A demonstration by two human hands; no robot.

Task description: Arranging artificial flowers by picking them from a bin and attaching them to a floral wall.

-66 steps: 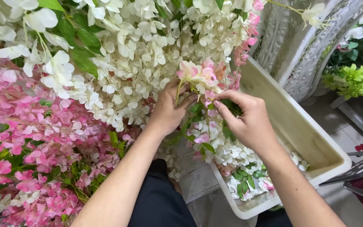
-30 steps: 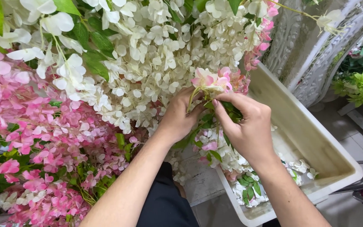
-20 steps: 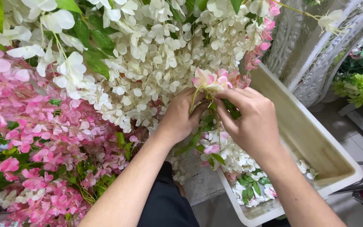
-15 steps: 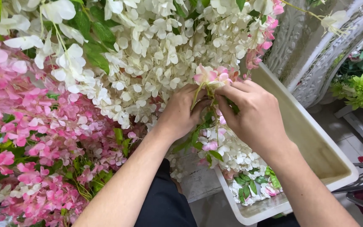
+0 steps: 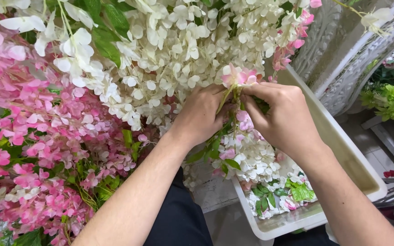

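Both my hands meet at a small pink flower sprig (image 5: 237,76) with a thin green stem, held up against a mass of hanging white blossoms (image 5: 178,50). My left hand (image 5: 201,114) grips the stem from the left. My right hand (image 5: 277,116) pinches the same stem from the right, fingers closed just under the pink petals. Below the hands, more white and pink flowers with green leaves (image 5: 251,159) spill into a white rectangular tub (image 5: 343,155).
A dense bank of pink blossoms (image 5: 37,146) fills the left side. An ornate white carved frame (image 5: 343,54) stands at the upper right, with green flowers (image 5: 388,98) beyond it. Dark trousers (image 5: 178,214) show below my arms.
Both hands have stayed on the pink sprig, shifting slightly up and right against the white blossoms. The fingers have closed tighter round the stem.
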